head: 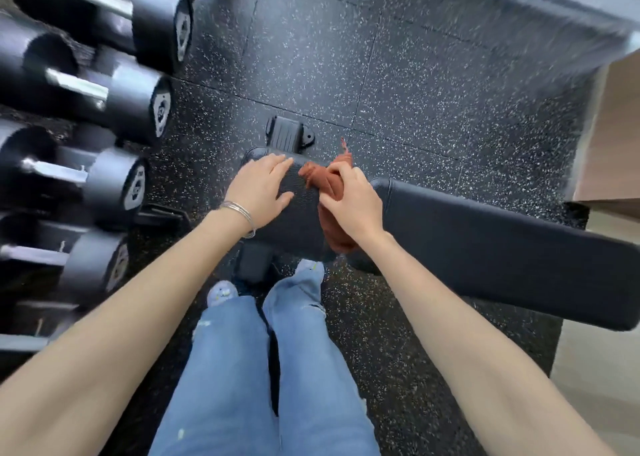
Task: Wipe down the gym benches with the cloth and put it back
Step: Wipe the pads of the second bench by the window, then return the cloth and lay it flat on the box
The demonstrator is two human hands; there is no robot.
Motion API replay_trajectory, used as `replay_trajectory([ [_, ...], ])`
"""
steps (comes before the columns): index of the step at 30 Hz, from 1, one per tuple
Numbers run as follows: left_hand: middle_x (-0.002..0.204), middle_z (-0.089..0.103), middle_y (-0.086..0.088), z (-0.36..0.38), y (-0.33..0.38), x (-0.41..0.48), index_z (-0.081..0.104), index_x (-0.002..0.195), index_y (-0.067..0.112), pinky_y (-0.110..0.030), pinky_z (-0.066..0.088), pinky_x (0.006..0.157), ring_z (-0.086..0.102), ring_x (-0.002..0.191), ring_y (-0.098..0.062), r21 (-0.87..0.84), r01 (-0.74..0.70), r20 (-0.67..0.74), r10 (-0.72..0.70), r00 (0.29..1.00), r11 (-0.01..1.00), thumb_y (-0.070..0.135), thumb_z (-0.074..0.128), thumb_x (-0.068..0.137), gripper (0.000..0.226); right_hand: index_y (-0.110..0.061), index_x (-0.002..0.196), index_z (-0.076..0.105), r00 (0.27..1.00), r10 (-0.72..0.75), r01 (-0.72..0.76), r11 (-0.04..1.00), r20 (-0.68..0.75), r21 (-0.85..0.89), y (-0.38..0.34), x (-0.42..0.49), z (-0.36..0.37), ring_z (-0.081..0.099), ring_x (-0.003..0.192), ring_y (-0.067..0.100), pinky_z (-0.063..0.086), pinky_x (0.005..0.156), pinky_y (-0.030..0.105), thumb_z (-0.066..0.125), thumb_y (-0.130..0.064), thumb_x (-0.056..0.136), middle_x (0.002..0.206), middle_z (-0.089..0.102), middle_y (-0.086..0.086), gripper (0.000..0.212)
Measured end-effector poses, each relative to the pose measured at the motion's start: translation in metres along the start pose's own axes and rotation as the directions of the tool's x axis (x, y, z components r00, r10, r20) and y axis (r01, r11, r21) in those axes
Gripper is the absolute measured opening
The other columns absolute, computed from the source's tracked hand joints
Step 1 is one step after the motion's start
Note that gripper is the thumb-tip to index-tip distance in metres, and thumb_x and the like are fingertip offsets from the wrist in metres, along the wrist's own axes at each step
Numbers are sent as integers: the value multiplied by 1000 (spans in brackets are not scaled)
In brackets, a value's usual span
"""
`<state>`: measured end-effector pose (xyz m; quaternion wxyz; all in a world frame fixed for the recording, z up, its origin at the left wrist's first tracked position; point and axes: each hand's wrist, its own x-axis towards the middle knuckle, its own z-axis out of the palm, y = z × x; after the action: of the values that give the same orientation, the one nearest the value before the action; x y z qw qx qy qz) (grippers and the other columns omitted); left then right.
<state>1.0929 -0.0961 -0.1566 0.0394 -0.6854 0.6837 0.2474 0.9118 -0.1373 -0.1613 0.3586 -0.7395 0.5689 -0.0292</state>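
A black padded gym bench (485,248) runs from the centre out to the right, with its small seat pad (294,213) right in front of me. My left hand (261,187) lies flat and open on the left part of the seat pad, a thin bangle on the wrist. My right hand (349,201) is shut on a bunched rust-orange cloth (320,178), pressing it onto the seat pad near the gap between seat and back pad. Part of the cloth hangs below my right wrist.
A rack of black dumbbells (104,102) stands close on the left. The floor is dark speckled rubber (398,75). The bench's foot (289,135) shows beyond the seat. A light wooden box or wall edge (613,144) is at the right. My legs in jeans stand below.
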Motion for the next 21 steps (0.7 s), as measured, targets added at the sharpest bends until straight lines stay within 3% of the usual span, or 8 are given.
replay_trajectory([
  [7,136,50,-7,-84,4,-68,43,138,12,-38,36,104,44,126,-26,-30,42,-132,-45,990,999,32,54,91,52,-27,110,51,993,-117,117,993,6,-16,-69,-33,-48,57,97,28,47,77,38,67,-33,77,103,56,3,37],
  [14,137,48,-4,-124,6,-160,38,140,16,-32,33,104,41,128,-21,26,98,-255,-88,963,995,41,54,89,59,-26,107,52,959,-283,283,959,-1,-15,-137,-91,-61,56,99,27,47,81,39,69,-30,72,102,58,3,39],
  [21,139,47,-4,-120,16,-280,38,141,13,-34,32,107,42,128,-21,-218,139,-366,-213,906,966,34,64,84,65,-27,108,51,890,-452,456,888,64,-62,-196,-176,-52,58,99,26,48,82,43,70,-33,71,102,60,2,42],
])
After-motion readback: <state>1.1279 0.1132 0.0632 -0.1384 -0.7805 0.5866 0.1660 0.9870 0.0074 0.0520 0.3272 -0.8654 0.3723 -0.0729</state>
